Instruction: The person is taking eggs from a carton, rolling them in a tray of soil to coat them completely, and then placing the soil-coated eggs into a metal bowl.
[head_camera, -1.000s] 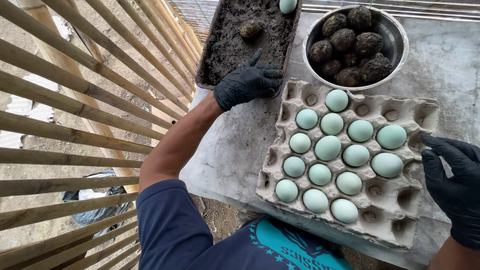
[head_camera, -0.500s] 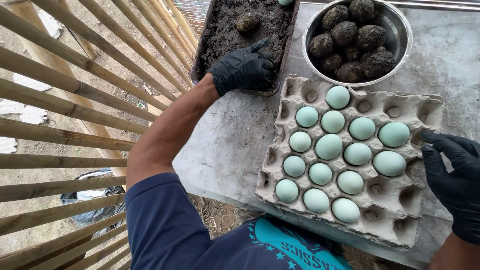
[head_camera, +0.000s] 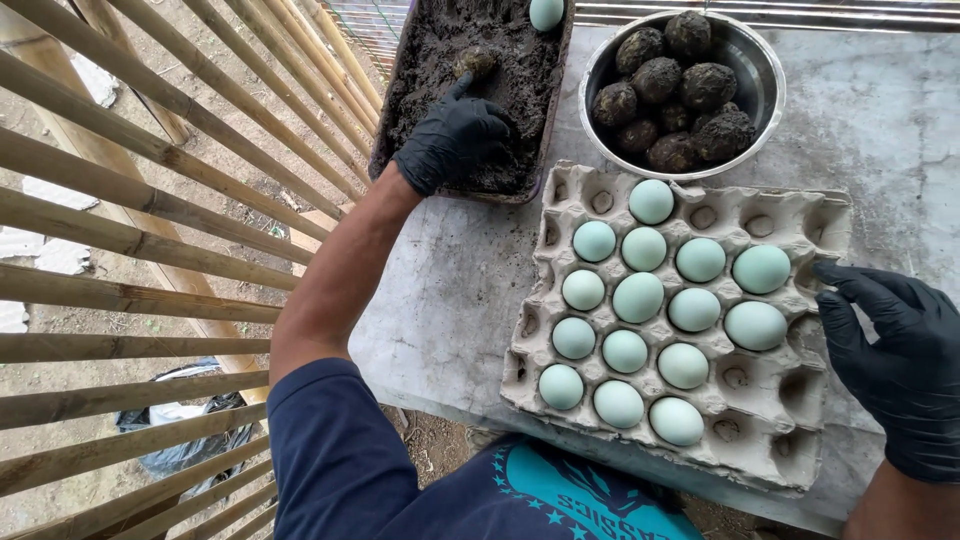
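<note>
Mud coating looks like the step now. Left hand (head_camera: 455, 140), half curled, rests in the mud tray (head_camera: 400, 110) at the table's back-left edge, just beside a muddy egg (head_camera: 476, 63). Next it likely needs rolling. Right hand (head_camera: 890, 355), open, touches the egg carton (head_camera: 780, 440) near the right edge.
</note>
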